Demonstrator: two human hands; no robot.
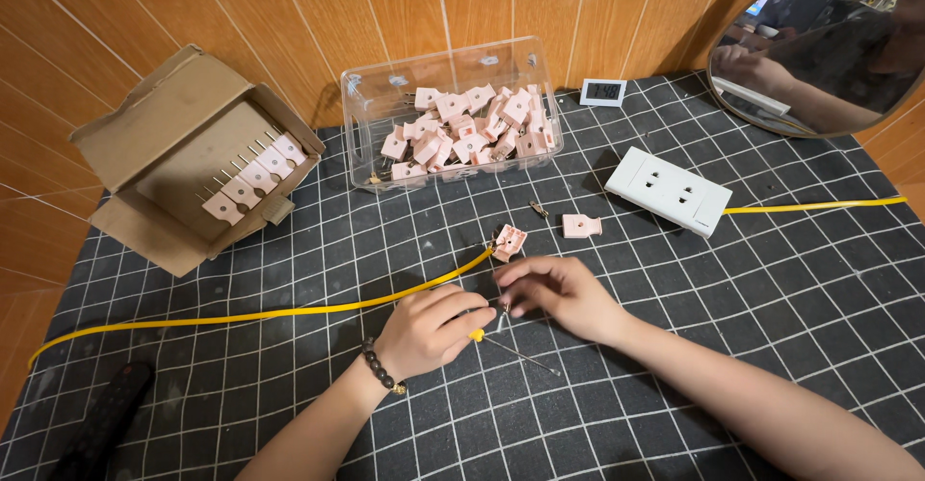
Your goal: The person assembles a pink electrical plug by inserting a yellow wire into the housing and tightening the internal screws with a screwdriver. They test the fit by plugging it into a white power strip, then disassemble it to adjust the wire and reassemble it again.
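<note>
left hand [424, 332]: curled around a small screwdriver [501, 344], fingers closed on the yellow grip, thin metal shaft pointing toward the near right; beaded bracelet [382, 367] on the wrist
right hand [559, 293]: fingertips pinched together just beside the left hand's knuckles, closed on something too small to make out (perhaps a screw, cannot tell)
yellow cable [289, 311]: running from the left edge of the mat across the middle, ending at an opened pink plug [509, 241] just beyond the hands
second pink plug piece [581, 225]: lying flat just right of the opened one, apart from it
small metal part [539, 210]: between the two plug pieces, toward the far edge
white socket strip [669, 190]: right of centre, with another yellow lead [819, 206] running off to the right edge
clear plastic tub [451, 115]: at the far edge, centre, filled with loose pink plugs
cardboard box [193, 158]: far left corner, flaps open, a row of finished pink plugs lined up inside, prongs pointing up and left
small digital clock [603, 91]: far edge, right of the tub
round mirror [824, 42]: far right corner, leaning on the wooden wall
dark remote-like object [104, 418]: near left corner
cutting mat [732, 346]: dark with a white grid, carrying everything
</note>
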